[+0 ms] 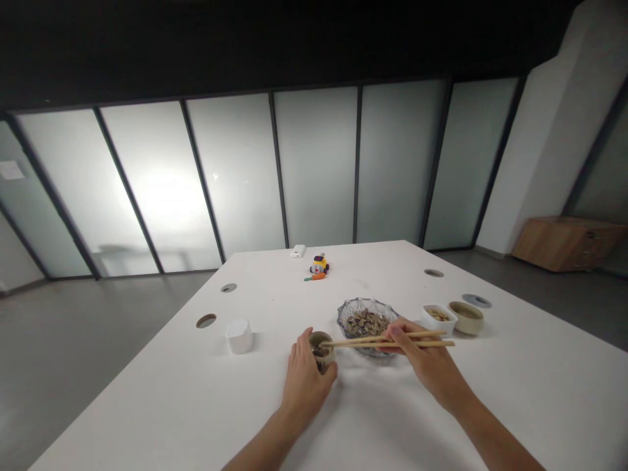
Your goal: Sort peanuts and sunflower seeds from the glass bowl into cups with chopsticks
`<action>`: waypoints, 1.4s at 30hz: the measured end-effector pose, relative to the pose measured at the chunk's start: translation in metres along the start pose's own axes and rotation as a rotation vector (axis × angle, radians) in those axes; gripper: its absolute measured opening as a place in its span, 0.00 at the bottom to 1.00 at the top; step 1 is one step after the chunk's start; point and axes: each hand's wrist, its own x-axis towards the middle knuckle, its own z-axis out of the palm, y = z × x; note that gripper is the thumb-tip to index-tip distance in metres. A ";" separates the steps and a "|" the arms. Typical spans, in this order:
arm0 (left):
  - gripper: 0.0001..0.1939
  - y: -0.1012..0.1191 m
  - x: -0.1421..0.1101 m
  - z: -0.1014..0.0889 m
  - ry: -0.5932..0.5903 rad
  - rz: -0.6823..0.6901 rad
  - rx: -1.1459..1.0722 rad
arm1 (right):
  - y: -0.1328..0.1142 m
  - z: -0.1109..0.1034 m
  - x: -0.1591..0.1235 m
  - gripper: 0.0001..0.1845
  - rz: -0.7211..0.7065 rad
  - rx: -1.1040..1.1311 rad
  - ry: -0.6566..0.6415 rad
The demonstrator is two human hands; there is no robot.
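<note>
My left hand (307, 376) is wrapped around a small round cup (321, 350) that stands on the white table (196, 399). My right hand (426, 358) grips a pair of wooden chopsticks (366, 341). The chopsticks lie almost level, and their tips reach over the cup's rim. Behind them sits a glass bowl (349, 307) filled with sunflower seeds (367, 322). Whether a seed is pinched between the chopstick tips is too small to tell.
A white square dish (438, 318) with pale nuts and a beige round bowl (466, 317) stand right of the glass bowl. A white box (239, 335) sits to the left. A small toy (318, 266) and a white device (297, 250) lie at the far edge. Cable holes dot the table.
</note>
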 end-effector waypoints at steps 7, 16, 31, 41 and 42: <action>0.41 -0.002 -0.001 0.000 -0.011 0.002 -0.014 | 0.008 -0.009 0.005 0.30 -0.139 -0.118 0.331; 0.41 0.006 -0.005 -0.005 -0.126 0.014 -0.043 | 0.023 -0.019 0.009 0.25 -0.414 -0.570 0.304; 0.43 0.010 -0.010 -0.007 -0.189 0.061 -0.076 | 0.037 -0.015 0.009 0.23 -0.432 -0.540 0.213; 0.40 0.007 -0.007 -0.007 -0.203 0.083 -0.085 | 0.036 -0.018 0.010 0.21 -0.431 -0.559 0.227; 0.40 0.007 -0.007 -0.007 -0.202 0.085 -0.083 | 0.036 -0.017 0.010 0.22 -0.435 -0.559 0.207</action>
